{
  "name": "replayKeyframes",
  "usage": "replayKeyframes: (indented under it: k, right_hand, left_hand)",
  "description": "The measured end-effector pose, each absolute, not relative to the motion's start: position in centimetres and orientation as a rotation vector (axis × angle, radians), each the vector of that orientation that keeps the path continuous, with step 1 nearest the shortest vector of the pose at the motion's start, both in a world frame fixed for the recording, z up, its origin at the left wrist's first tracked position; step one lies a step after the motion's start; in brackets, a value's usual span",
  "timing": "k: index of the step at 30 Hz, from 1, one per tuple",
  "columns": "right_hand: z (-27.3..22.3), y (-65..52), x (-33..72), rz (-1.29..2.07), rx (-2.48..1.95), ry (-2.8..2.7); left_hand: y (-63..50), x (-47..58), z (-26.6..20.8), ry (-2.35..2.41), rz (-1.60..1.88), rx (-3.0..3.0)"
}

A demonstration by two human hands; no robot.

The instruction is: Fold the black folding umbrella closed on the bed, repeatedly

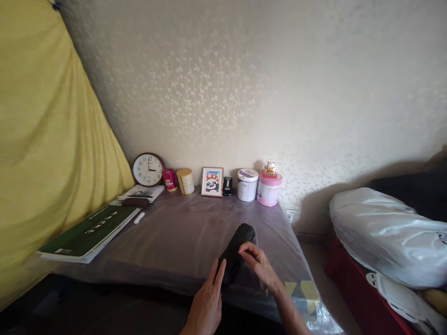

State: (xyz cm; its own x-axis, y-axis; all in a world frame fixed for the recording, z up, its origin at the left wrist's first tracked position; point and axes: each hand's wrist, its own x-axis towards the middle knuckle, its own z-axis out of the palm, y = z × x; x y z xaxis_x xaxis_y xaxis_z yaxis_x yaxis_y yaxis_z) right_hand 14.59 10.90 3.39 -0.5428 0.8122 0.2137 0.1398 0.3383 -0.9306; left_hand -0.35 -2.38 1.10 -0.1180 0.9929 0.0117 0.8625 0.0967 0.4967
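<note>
Black bundle [234, 253] lies on table [167, 246], near front edge. Left hand [208, 293]: straight fingers against bundle; grip unclear. Right hand [258, 264]: fingertips bunched beside it; cannot tell what's pinched.

A pale wall [314, 93] rises behind, printed with leafy vines that catch a sheen left of centre. A yellow curtain [42, 139] hangs in folds at the left. The brownish tabletop [167, 242], under clear plastic [324, 318], reaches back towards the wall. Right of it are a low white socket [291, 215] and a strip of shadowed floor [314, 256]. Daylight looks soft, the corners dim.
</note>
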Motion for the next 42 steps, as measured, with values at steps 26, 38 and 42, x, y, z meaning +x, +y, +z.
replayKeyframes:
  k: [26, 38, 42]
  right_hand:
    - [-1.9, 13.4, 21.4, 1.259, -1.182, -1.462]
    - [-2.2, 13.5, 21.5, 1.188, -1.154, -1.514]
    - [-1.7, 13.3, 21.4, 1.172, -1.154, -1.534]
  left_hand:
    - [-1.5, -6.2, 0.8, 2.188, 0.653, 1.804]
    - [0.1, -7.7, 2.5, 1.817, 0.869, 1.407]
    - [-0.6, -7.7, 3.4, 1.537, 1.025, 0.988]
